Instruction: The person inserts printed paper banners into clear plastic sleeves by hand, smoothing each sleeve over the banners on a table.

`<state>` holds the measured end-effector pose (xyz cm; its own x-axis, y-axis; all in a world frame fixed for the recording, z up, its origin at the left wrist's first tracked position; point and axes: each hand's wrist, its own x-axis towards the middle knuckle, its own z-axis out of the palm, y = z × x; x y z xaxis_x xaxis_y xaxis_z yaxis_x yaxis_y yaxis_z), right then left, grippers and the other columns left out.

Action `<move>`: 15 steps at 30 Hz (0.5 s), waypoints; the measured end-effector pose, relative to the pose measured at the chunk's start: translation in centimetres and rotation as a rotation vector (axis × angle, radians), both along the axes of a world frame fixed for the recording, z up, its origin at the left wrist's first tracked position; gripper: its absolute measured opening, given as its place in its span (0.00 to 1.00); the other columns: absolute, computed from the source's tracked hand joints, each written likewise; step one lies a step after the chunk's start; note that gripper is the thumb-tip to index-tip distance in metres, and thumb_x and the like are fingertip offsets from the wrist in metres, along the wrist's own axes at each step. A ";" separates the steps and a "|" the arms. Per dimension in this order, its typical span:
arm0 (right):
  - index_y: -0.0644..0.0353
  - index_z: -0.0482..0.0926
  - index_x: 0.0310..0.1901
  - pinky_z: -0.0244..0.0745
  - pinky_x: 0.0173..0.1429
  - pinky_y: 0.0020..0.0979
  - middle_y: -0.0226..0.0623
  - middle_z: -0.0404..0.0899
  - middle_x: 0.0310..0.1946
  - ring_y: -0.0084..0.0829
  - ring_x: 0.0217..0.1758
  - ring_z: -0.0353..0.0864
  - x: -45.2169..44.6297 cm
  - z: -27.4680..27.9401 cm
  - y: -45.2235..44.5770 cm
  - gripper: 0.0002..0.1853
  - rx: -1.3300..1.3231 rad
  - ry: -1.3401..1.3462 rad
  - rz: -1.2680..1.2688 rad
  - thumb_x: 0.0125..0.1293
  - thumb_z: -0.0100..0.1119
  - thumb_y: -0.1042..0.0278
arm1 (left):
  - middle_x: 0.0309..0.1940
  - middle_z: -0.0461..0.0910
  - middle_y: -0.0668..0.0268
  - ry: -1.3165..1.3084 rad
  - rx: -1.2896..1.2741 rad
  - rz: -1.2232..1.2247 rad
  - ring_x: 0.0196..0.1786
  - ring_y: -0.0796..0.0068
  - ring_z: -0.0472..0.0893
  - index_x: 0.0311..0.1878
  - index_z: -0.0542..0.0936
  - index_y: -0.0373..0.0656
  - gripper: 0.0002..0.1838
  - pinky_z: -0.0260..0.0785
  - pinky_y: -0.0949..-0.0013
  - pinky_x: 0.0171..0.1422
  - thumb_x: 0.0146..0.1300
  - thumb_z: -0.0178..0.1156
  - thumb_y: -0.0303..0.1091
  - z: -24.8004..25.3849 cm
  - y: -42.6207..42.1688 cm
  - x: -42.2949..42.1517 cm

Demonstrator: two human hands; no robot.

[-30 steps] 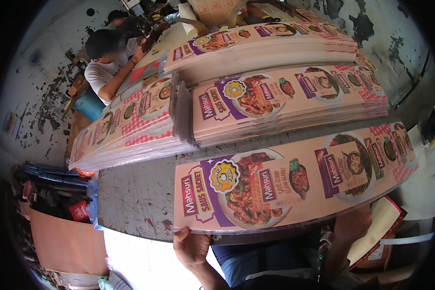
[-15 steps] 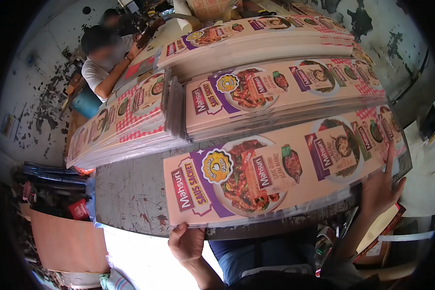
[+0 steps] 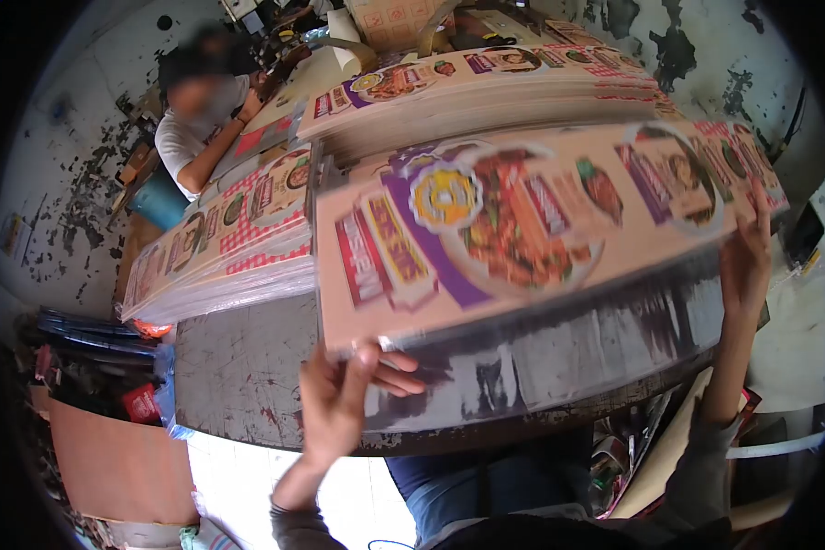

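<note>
A long printed board (image 3: 541, 229) with Mahsun food pictures is raised above the table's near side, its surface smeared by motion. My left hand (image 3: 344, 394) pinches its near left corner, thumb at the edge and fingers spread underneath. At the right end, my right hand (image 3: 750, 252) grips the board's edge, fingertips over the top. Below its near edge shows a shiny dark patch (image 3: 559, 357) with streaky reflections, perhaps clear plastic. Just behind the raised board, a stack of like boards is mostly hidden by it.
Another stack of printed boards (image 3: 486, 110) stands at the back, and a plastic-wrapped one (image 3: 238, 220) at the left. The scratched dark table (image 3: 238, 367) has a rounded near edge. Across it sits another person (image 3: 197, 137). A cardboard box (image 3: 394, 23) stands far back.
Both hands have lifted the board off the table and moved it away from me, toward the stack behind. The dark shiny patch beneath has come into view.
</note>
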<state>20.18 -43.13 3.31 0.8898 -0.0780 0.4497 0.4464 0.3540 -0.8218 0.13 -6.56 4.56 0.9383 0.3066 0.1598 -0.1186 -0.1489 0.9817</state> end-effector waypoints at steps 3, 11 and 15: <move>0.59 0.55 0.66 0.62 0.63 0.31 0.40 0.57 0.65 0.29 0.62 0.65 2.7 1.4 1.0 0.34 -0.016 0.047 -0.019 0.58 0.55 0.70 | 0.26 0.78 0.50 0.080 0.051 -0.020 0.23 0.66 0.81 0.49 0.64 0.28 0.19 0.76 0.71 0.25 0.69 0.44 0.40 1.9 1.9 4.0; 0.58 0.67 0.57 0.66 0.23 0.22 0.30 0.72 0.23 0.18 0.20 0.70 6.7 -3.7 2.3 0.22 -0.707 0.260 -0.016 0.61 0.56 0.68 | 0.46 0.73 0.36 0.325 -0.375 -0.380 0.44 0.53 0.80 0.68 0.30 0.36 0.36 0.76 0.65 0.45 0.70 0.42 0.33 -1.3 3.2 5.0; 0.58 0.68 0.54 0.58 0.18 0.21 0.26 0.67 0.15 0.16 0.13 0.63 6.4 -2.9 3.1 0.20 -0.728 0.266 -0.062 0.61 0.57 0.65 | 0.46 0.77 0.47 0.182 -0.148 -0.456 0.47 0.59 0.80 0.69 0.47 0.38 0.28 0.71 0.64 0.54 0.68 0.43 0.28 -3.1 3.0 5.4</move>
<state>26.62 -39.99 0.38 0.9786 0.1021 0.1785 0.2028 -0.3352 -0.9201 5.54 -3.54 1.45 0.9905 -0.1336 -0.0324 0.0355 0.0208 0.9992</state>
